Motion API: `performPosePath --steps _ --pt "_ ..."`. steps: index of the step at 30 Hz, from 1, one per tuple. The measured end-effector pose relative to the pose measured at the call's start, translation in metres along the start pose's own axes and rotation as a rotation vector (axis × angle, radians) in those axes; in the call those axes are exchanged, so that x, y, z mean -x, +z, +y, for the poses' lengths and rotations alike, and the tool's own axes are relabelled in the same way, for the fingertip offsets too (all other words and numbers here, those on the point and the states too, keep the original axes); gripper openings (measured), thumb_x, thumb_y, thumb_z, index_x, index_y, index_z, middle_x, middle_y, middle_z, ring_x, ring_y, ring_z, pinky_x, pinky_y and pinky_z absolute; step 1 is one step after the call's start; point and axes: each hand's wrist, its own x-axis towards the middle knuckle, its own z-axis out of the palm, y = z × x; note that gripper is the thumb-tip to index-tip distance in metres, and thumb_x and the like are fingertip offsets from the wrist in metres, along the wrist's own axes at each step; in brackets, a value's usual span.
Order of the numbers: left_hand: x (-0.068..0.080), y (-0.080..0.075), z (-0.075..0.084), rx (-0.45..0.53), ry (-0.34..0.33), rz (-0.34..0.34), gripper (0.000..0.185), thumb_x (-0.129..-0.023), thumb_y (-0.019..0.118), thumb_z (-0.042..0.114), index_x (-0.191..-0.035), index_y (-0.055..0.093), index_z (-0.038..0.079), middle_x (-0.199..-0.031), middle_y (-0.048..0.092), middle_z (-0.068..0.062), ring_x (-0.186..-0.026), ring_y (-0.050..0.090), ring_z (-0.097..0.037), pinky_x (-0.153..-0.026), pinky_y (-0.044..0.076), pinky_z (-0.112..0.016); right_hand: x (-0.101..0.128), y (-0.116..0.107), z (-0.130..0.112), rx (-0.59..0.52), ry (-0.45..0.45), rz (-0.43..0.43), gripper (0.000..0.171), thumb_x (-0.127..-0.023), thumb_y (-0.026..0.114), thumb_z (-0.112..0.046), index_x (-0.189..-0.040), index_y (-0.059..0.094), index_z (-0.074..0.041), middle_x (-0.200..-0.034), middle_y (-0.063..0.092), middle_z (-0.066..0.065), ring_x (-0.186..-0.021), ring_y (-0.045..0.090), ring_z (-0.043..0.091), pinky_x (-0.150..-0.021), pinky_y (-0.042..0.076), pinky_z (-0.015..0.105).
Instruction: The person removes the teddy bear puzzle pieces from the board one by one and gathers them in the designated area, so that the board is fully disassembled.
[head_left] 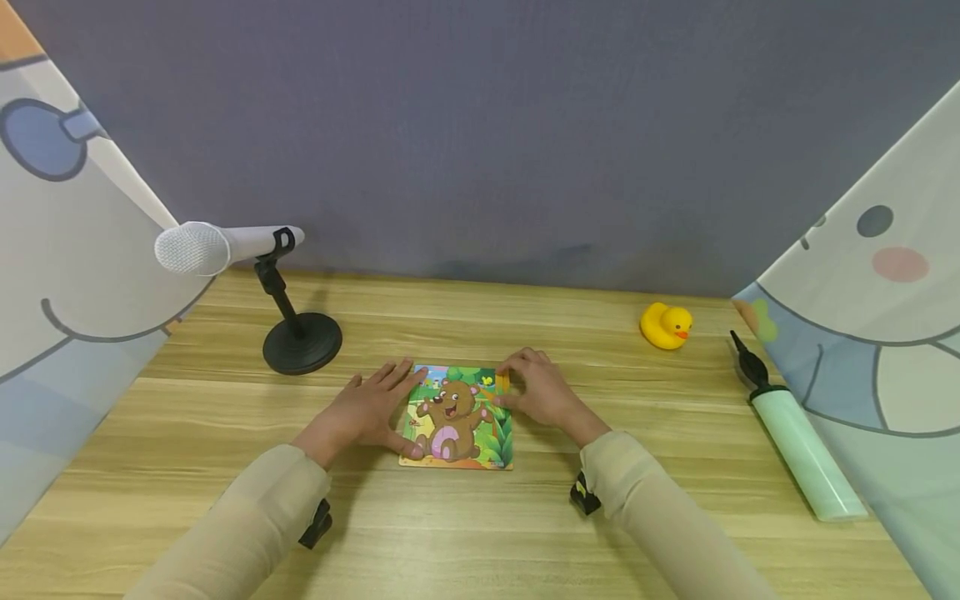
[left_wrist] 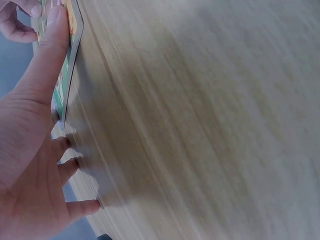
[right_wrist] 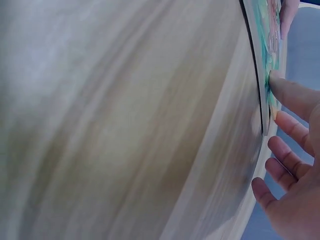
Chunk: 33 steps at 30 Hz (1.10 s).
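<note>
The right hand (right_wrist: pixel 295 170) rests straight fingers (right_wrist: pixel 292 95) on the puzzle board's (right_wrist: pixel 265 45) edge, above the wooden table (right_wrist: pixel 125 125).

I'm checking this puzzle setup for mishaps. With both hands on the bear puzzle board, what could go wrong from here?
The left hand only lies flat on the bear puzzle board's left edge, so a push from the right hand at the top right corner might slide the board across the smooth wooden table. The small yellow piece under the right fingertips may tilt or pop out if pressed unevenly.
</note>
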Motion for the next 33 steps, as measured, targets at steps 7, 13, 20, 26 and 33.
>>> performPosePath --steps 7,13,20,26,33 --pt "0.0 -0.0006 0.001 -0.012 -0.004 -0.003 0.122 -0.072 0.082 0.065 -0.162 0.024 0.008 -0.167 0.015 -0.024 -0.151 0.017 -0.046 -0.111 0.02 -0.076 0.0013 -0.002 0.0038 -0.005 -0.02 -0.025 0.049 -0.089 0.081 -0.029 -0.132 0.065 -0.01 -0.136 0.055 0.013 -0.131 0.045 0.036 -0.111 0.038 0.056" --pt "-0.0013 -0.0005 0.0013 -0.001 -0.008 -0.014 0.122 -0.073 0.082 0.064 -0.163 0.022 0.008 -0.167 0.013 -0.023 -0.152 0.016 -0.045 -0.112 0.018 -0.075 0.001 -0.0056 0.0052 -0.022 -0.034 -0.039 0.049 -0.087 0.083 -0.026 -0.131 0.066 -0.011 -0.136 0.057 0.011 -0.135 0.045 0.037 -0.113 0.035 0.057" --pt "-0.0016 -0.0002 0.0011 -0.002 -0.013 -0.021 0.122 -0.073 0.082 0.064 -0.163 0.021 0.008 -0.168 0.012 -0.023 -0.152 0.015 -0.045 -0.112 0.017 -0.075 -0.0009 -0.0061 0.0048 0.015 -0.055 -0.033 0.05 -0.086 0.084 -0.027 -0.13 0.067 -0.01 -0.131 0.061 0.008 -0.131 0.05 0.034 -0.112 0.039 0.052" --pt "-0.0011 -0.0006 0.0011 0.006 -0.008 -0.021 0.122 -0.073 0.082 0.063 -0.163 0.021 0.007 -0.167 0.012 -0.023 -0.152 0.014 -0.045 -0.112 0.017 -0.076 -0.0012 -0.0059 0.0065 0.07 -0.086 -0.02 0.049 -0.087 0.083 -0.032 -0.128 0.068 -0.008 -0.127 0.063 0.008 -0.125 0.055 0.032 -0.109 0.043 0.05" --pt "0.0001 -0.0023 0.003 0.013 -0.009 -0.027 0.122 -0.074 0.083 0.061 -0.162 0.02 0.005 -0.167 0.011 -0.024 -0.152 0.014 -0.046 -0.111 0.017 -0.077 -0.002 -0.0069 0.005 0.159 -0.145 -0.003 0.051 -0.088 0.082 -0.035 -0.127 0.068 -0.005 -0.125 0.063 0.009 -0.122 0.058 0.031 -0.107 0.044 0.053"
